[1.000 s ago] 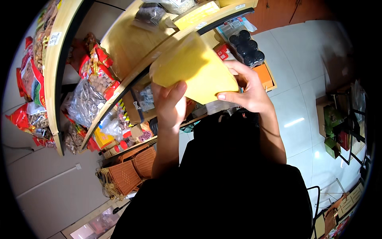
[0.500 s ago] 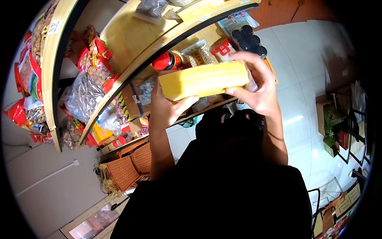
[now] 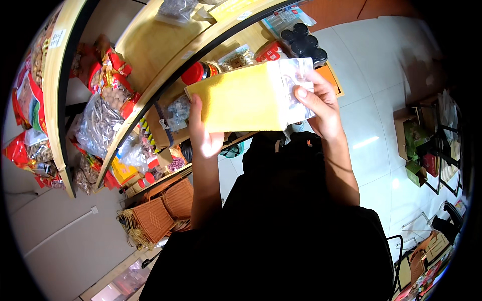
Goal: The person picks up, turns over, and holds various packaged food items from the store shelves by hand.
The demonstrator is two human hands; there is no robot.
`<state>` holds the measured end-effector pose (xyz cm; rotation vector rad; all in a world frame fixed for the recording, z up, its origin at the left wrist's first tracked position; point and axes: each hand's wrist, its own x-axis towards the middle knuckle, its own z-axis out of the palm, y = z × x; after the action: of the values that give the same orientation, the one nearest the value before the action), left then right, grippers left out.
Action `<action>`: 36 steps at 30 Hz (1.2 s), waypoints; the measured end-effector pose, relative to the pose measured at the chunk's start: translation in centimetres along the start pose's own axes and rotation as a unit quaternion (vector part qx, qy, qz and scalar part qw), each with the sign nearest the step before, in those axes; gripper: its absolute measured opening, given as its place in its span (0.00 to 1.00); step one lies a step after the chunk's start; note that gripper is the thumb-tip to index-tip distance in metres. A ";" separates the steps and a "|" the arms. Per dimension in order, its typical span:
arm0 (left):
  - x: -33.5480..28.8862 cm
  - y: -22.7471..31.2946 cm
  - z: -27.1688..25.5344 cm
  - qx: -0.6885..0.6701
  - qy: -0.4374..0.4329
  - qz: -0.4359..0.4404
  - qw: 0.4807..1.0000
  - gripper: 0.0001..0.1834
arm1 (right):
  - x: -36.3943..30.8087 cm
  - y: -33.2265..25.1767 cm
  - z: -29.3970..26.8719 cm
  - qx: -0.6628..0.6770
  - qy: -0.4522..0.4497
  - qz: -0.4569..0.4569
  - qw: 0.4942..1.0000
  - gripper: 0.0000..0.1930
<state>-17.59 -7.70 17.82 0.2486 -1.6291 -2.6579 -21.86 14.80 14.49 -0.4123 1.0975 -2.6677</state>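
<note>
Yellow packet (image 3: 241, 99) spans between left hand (image 3: 204, 139) and right hand (image 3: 325, 111), gripped by both.

Matt yellow block (image 3: 238, 100), glossy plastic wrap (image 3: 295, 70), wooden shelf (image 3: 145, 55)

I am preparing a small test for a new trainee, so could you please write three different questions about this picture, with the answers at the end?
1. Which part of the yellow packet does the right hand hold?
A) its clear plastic end
B) its plain yellow end
C) no part

2. True or false: the left hand touches the yellow packet.

3. Fill in the colour: the jar just beyond the packet's upper edge has a ____ lid.

Key:
1. A
2. True
3. red
</note>
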 end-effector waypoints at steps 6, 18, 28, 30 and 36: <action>0.1 0.3 0.6 -0.064 0.041 -0.083 0.994 0.27 | 0.0 -0.3 0.6 -0.012 0.001 -0.008 1.000 0.22; -0.6 -2.9 1.6 -0.163 -0.024 -0.203 0.965 0.29 | -0.1 2.9 -0.4 -0.178 -0.067 -0.044 0.981 0.60; 0.9 -3.7 1.1 0.272 -0.157 -0.182 0.932 0.24 | -2.9 5.1 -4.3 0.099 0.214 0.132 0.963 0.34; 1.6 -4.9 1.4 0.277 -0.195 -0.187 0.922 0.23 | -3.9 4.3 -4.7 0.094 0.271 0.161 0.944 0.35; 3.1 -8.8 2.3 0.222 -0.208 -0.215 0.928 0.28 | -4.9 3.6 -8.3 0.059 0.256 0.178 0.948 0.36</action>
<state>-20.39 -1.96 10.60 0.0399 -2.5858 -2.7225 -19.76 19.21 5.46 0.4890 1.0027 -2.5419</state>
